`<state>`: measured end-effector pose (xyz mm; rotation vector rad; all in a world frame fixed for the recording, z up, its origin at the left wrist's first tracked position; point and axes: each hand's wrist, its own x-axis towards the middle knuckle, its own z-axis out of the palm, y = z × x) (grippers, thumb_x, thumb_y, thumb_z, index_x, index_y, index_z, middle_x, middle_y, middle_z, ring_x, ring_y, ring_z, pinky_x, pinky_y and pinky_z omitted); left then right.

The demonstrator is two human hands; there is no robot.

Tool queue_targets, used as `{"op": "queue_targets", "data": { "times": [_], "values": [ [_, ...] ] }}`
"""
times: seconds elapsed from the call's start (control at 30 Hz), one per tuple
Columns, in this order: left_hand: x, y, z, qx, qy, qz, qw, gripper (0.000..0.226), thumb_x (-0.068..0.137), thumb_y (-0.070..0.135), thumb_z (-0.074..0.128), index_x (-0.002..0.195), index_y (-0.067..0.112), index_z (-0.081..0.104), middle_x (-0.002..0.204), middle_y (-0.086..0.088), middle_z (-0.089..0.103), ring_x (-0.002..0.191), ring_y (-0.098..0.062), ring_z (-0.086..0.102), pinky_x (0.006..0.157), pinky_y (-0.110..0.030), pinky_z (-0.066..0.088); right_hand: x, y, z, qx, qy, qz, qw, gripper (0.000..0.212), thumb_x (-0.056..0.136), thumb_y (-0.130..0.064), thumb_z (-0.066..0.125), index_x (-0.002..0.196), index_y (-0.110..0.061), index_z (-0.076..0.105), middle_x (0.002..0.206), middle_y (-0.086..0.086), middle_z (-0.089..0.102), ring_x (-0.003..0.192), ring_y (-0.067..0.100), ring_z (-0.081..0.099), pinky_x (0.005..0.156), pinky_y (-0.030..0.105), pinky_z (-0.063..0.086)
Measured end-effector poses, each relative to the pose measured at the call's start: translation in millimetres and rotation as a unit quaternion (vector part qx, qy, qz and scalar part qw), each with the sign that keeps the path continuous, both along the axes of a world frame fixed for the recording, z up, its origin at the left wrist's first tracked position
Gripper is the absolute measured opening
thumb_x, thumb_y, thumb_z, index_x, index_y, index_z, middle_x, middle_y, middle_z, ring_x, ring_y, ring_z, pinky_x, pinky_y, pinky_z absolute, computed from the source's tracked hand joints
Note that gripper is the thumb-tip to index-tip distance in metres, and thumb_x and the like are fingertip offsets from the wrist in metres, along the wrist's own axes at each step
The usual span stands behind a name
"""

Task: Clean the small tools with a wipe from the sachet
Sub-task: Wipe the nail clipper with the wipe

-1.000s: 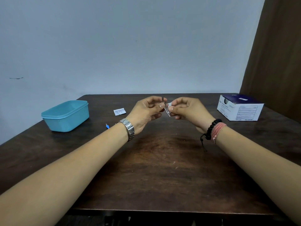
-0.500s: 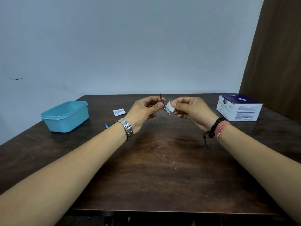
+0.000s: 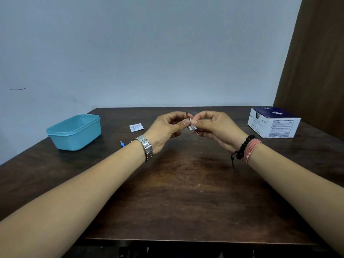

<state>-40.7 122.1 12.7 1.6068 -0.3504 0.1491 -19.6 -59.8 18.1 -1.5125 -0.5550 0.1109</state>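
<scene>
Above the middle of the dark wooden table (image 3: 186,192), my left hand (image 3: 167,127) pinches a thin metal tool (image 3: 186,114) whose ends stick out above and below my fingers. My right hand (image 3: 214,125) pinches a small white wipe (image 3: 190,127) folded around the tool's shaft, thumb against thumb. Most of the wipe is hidden by my fingers. A torn white sachet (image 3: 136,127) lies flat on the table left of my hands. A small blue-handled tool (image 3: 122,144) lies by my left wrist, partly hidden by it.
A teal plastic tub (image 3: 74,132) without a lid stands at the left of the table. A white and navy cardboard box (image 3: 273,124) sits at the far right. A brown curtain (image 3: 316,62) hangs beyond the right edge, and a pale wall stands behind the table.
My right hand slid the wipe out along the tool away from my left hand, then came back; the two thumbs now touch again at the tool.
</scene>
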Motion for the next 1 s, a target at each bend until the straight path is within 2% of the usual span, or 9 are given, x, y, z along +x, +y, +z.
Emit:
{"op": "queue_targets", "data": {
  "times": [0.1,0.23,0.4,0.6,0.73,0.87,1.0],
  "values": [
    [-0.8,-1.5,2.5,0.0,-0.025,0.019,1.0,0.01,0.088,0.016,0.068,0.092,0.025,0.069,0.085,0.018,0.069,0.082,0.002,0.06,0.075,-0.02,0.046,0.0,-0.3,0.5,0.01,0.014,0.014,1.0,0.006,0.085,-0.011,0.071,0.082,-0.015,0.068,0.082,0.005,0.074,0.074,0.013,0.07,0.069,0.023,0.057],
    [-0.2,2.3,4.3,-0.016,-0.03,0.035,0.999,0.013,0.089,0.014,0.066,0.089,0.026,0.069,0.08,0.018,0.068,0.079,0.005,0.059,0.078,-0.023,0.044,0.7,-0.3,0.6,-0.003,0.035,0.028,0.999,0.006,0.088,-0.008,0.068,0.084,-0.012,0.066,0.082,0.007,0.074,0.072,0.012,0.069,0.066,0.021,0.056],
    [-1.5,-1.9,0.0,0.006,-0.028,0.006,1.0,0.011,0.088,0.015,0.067,0.091,0.025,0.068,0.085,0.012,0.067,0.082,-0.002,0.06,0.076,-0.022,0.047,1.1,0.6,-1.5,0.037,0.021,0.022,0.999,0.008,0.085,-0.008,0.07,0.079,-0.014,0.068,0.079,0.005,0.073,0.071,0.012,0.068,0.066,0.022,0.056],
    [1.8,1.6,3.8,-0.058,-0.029,0.028,0.998,0.013,0.088,0.008,0.065,0.091,0.021,0.068,0.085,0.01,0.07,0.084,-0.002,0.063,0.077,-0.024,0.048,2.9,-0.8,1.0,0.017,0.037,0.032,0.999,0.009,0.088,-0.007,0.068,0.082,-0.013,0.069,0.08,0.007,0.074,0.069,0.011,0.068,0.064,0.02,0.055],
    [1.2,-3.1,-1.2,-0.036,-0.031,0.007,0.999,0.012,0.088,0.01,0.067,0.095,0.019,0.067,0.086,0.006,0.068,0.082,-0.005,0.062,0.077,-0.024,0.05,1.0,0.5,-0.8,0.035,0.027,0.019,0.999,0.008,0.086,-0.008,0.07,0.08,-0.014,0.068,0.079,0.006,0.073,0.071,0.012,0.068,0.065,0.021,0.055],
    [2.1,-1.6,2.3,-0.065,-0.051,0.014,0.996,0.024,0.086,0.008,0.068,0.106,0.02,0.063,0.083,0.006,0.068,0.084,-0.013,0.059,0.077,-0.026,0.048,0.7,0.0,0.5,0.027,0.043,0.038,0.998,0.004,0.085,-0.011,0.071,0.084,-0.013,0.067,0.078,0.006,0.073,0.068,0.011,0.067,0.065,0.021,0.055],
    [3.2,1.0,3.3,-0.08,-0.061,0.025,0.995,0.024,0.086,0.005,0.068,0.105,0.019,0.062,0.078,0.007,0.068,0.082,-0.013,0.058,0.076,-0.025,0.048,-0.2,-0.8,1.8,0.032,0.036,0.029,0.998,0.005,0.087,-0.007,0.068,0.085,-0.012,0.067,0.077,0.005,0.072,0.068,0.011,0.067,0.066,0.021,0.055]
  ]
}}
